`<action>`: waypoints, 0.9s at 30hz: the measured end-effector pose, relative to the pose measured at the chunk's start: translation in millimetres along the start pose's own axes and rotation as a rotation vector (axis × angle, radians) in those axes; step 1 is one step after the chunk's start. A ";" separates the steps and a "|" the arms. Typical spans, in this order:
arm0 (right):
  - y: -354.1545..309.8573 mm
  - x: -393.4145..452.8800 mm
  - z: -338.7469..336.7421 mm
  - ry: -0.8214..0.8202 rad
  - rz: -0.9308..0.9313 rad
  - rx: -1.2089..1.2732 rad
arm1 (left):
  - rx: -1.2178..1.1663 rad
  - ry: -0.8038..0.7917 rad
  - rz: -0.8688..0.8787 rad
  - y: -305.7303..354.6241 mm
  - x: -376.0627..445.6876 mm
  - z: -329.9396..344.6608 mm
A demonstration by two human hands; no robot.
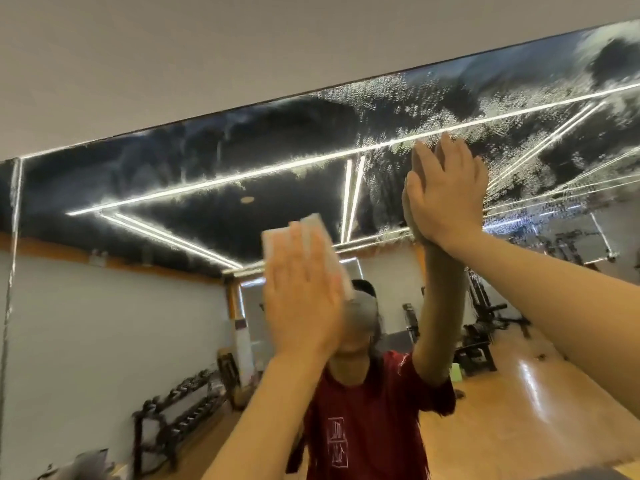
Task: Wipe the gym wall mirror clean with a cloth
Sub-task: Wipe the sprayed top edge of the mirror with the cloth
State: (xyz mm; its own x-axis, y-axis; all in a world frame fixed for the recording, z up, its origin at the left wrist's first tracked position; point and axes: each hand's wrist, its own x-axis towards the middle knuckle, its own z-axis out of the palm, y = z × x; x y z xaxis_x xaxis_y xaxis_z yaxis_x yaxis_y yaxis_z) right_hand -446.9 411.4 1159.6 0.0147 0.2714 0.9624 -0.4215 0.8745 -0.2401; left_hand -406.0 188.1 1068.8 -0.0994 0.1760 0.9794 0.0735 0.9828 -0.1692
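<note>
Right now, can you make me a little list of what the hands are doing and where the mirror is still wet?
left hand: flat, fingers straight, pressing the white cloth on the mirror
right hand: flat on the glass, holding nothing
wet patch: droplets across the upper right of the mirror
seen in the mirror: gym room, ceiling light strips, dumbbell rack
</note>
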 end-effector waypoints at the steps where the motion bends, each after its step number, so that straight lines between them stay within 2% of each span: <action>1: 0.4 0.0 -0.4 -0.004 0.004 0.003 | -0.005 -0.017 0.107 15.3 10.2 4.0; 3: 1.5 -0.9 -1.4 0.001 0.010 -0.001 | -0.007 -0.050 0.269 29.6 42.3 8.9; 4: 1.5 -0.8 -1.3 0.000 0.009 -0.007 | 0.010 -0.057 0.297 27.7 63.7 8.8; 10: 0.9 -1.4 -1.7 -0.017 0.011 0.002 | 0.073 -0.082 0.138 11.7 172.2 -19.1; 13: -0.6 -0.9 -3.2 -0.020 0.017 0.012 | 0.050 -0.066 0.205 14.4 161.5 -17.0; 17: 1.0 -1.5 -2.5 -0.024 0.014 0.016 | 0.028 -0.107 0.319 19.0 71.3 -0.4; 20: 2.4 0.3 -4.2 -0.037 0.017 0.068 | -0.013 -0.159 0.341 25.5 16.9 4.8; 23: 4.5 4.9 -3.3 -0.059 0.051 0.187 | -0.001 -0.147 0.293 31.1 26.4 5.2; 27: 14.7 8.6 -17.9 0.014 0.020 0.391 | 0.026 -0.055 0.123 51.7 106.7 1.7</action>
State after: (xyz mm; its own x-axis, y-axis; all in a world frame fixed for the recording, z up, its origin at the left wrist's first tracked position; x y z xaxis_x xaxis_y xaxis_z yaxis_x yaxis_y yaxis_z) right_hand -436.8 433.7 1162.0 0.0146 0.2948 0.9554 -0.7352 0.6508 -0.1896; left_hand -414.4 257.8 1164.3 -0.1460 0.2973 0.9436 0.0629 0.9546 -0.2910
